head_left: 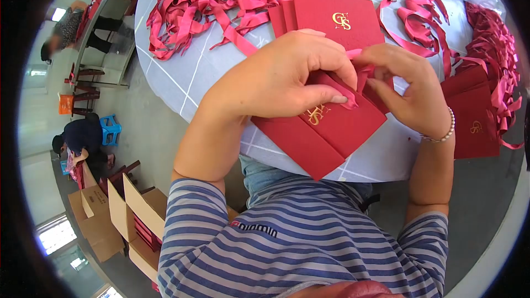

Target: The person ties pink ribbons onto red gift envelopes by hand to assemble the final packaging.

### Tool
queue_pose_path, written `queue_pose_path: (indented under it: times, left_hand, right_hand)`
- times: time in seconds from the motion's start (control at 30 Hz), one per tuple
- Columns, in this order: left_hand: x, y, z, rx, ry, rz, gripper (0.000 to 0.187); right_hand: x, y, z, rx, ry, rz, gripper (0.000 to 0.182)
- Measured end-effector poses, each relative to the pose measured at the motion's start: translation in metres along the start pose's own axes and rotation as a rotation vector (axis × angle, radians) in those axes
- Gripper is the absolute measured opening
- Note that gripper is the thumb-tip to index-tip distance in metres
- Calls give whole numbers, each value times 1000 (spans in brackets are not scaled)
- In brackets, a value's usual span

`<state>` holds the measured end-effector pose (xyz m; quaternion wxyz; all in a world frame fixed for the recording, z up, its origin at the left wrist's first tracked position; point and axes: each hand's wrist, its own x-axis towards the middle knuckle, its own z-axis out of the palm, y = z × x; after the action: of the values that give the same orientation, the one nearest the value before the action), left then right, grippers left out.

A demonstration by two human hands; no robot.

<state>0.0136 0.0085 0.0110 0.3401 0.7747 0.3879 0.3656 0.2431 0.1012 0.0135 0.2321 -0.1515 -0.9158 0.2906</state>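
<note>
A red paper bag [323, 135] with a gold logo lies flat at the near edge of the round table [182, 72]. My left hand [287, 74] presses down on its upper part, thumb pinching a pink-red ribbon [353, 85] against the bag. My right hand [408, 85], with a bead bracelet at the wrist, grips the same ribbon just to the right. Behind my hands a stack of red bags [337, 19] with the same gold logo sits on the table.
A heap of loose red ribbons [221, 5] covers the far left of the table; more ribbons [419, 22] and red bags [475, 116] lie at the right. Open cardboard boxes [124, 215] stand on the floor at left, and other people [83, 138] work farther off.
</note>
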Motion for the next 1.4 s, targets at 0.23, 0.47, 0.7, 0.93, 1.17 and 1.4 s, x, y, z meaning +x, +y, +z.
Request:
queue_pose_path:
  times: [0.23,0.47,0.7,0.93,1.17,1.4]
  left_hand:
    - [1,9,11,158,10,131,14]
    - [3,17,16,87,-11,57,17]
    - [4,20,13,57,19,22,16]
    - [2,-15,4,-819,268,329,20]
    - [2,-40,-9,-509,698,-138,17]
    - [6,3,11,118,253,-94,21]
  right_hand:
    - [10,-6,10,134,-36,121,44]
    - [10,14,14,-48,55,45,17]
    - [2,34,-5,104,299,303,30]
    - [-7,73,-7,-384,288,321,32]
    - [-4,67,-8,-544,144,500,18]
    - [-3,66,-7,-497,154,622,28]
